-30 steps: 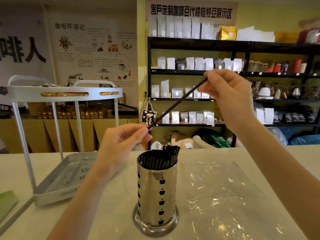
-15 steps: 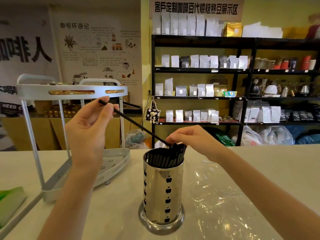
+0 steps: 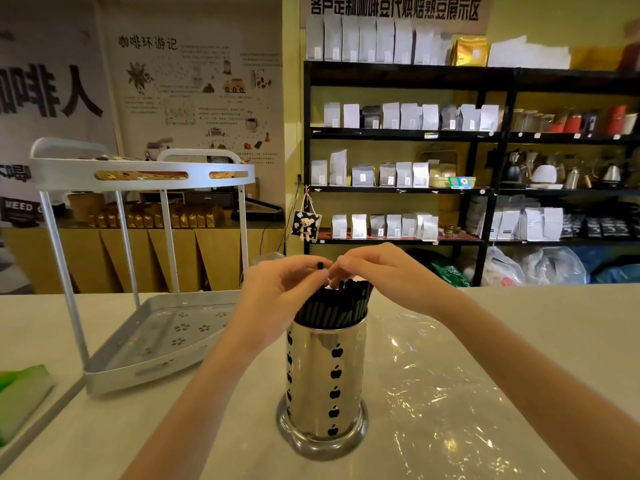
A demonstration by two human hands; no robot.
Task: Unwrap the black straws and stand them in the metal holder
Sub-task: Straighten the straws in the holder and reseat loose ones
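A shiny metal holder (image 3: pixel 325 379) with apple-shaped cutouts stands on the counter in front of me. It is packed with several black straws (image 3: pixel 334 306), their tops sticking out above the rim. My left hand (image 3: pixel 280 296) pinches the top end of one black straw (image 3: pixel 320 265), which stands almost upright in the bundle. My right hand (image 3: pixel 377 271) hovers just right of that tip, fingers curled over the straw tops and touching them. Whether it grips anything is hidden.
A sheet of clear plastic wrap (image 3: pixel 440 386) lies flat on the counter right of the holder. A silver two-tier rack (image 3: pixel 138 344) stands to the left. Something green (image 3: pixel 20 393) lies at the left edge. Shelves of coffee bags fill the background.
The slanted straw has been lowered into the holder and now stands nearly upright. My left hand came down and right to the bundle; both hands now meet above the straw tops.
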